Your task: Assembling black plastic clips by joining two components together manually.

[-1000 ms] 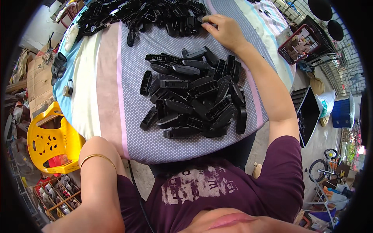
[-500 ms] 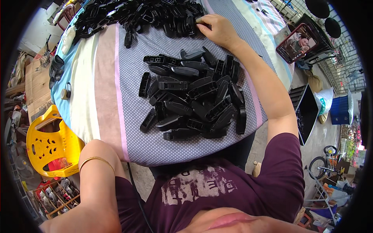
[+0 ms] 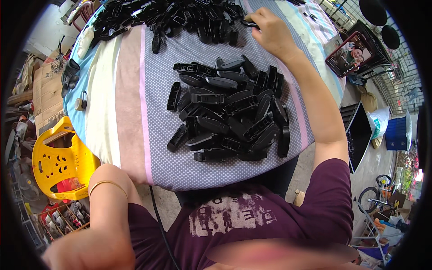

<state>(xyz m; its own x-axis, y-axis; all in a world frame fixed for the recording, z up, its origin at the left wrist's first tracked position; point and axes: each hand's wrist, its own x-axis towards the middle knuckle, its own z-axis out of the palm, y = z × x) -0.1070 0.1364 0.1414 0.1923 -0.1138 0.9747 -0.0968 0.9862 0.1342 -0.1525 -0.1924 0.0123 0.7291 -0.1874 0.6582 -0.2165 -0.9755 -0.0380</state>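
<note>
**A:** Start at the hand for me. What has it got?

**B:** From where I'm watching, the right hand (image 3: 270, 31) is stretched to the far side of the table, fingers curled narrow around one small black moulded plastic casing (image 3: 249, 24), pinched at the edge of the far loose heap of black plastic parts (image 3: 180, 15). I'd judge the pinch is that tight because the piece is slim and lies among many like it.

**A:** And the other hand?

**B:** The left hand is out of sight. I only see the raised left forearm, with a thin gold bangle (image 3: 107, 185) on it, low at the near table edge, so I cannot tell whether that hand is open or closed.

**A:** What lies closer in?

**B:** A second pile of black plastic casings (image 3: 229, 112) sits mid-table, between the far heap and the person's body. These lie flatter and more side by side, which reads to me as a sorted or finished lot kept apart from the jumble.

**A:** And around that?

**B:** All of it rests on a round table under a dotted grey cloth with pink and cream stripes (image 3: 130, 112). A yellow plastic chair (image 3: 56, 164) stands to the left below the table.
</note>
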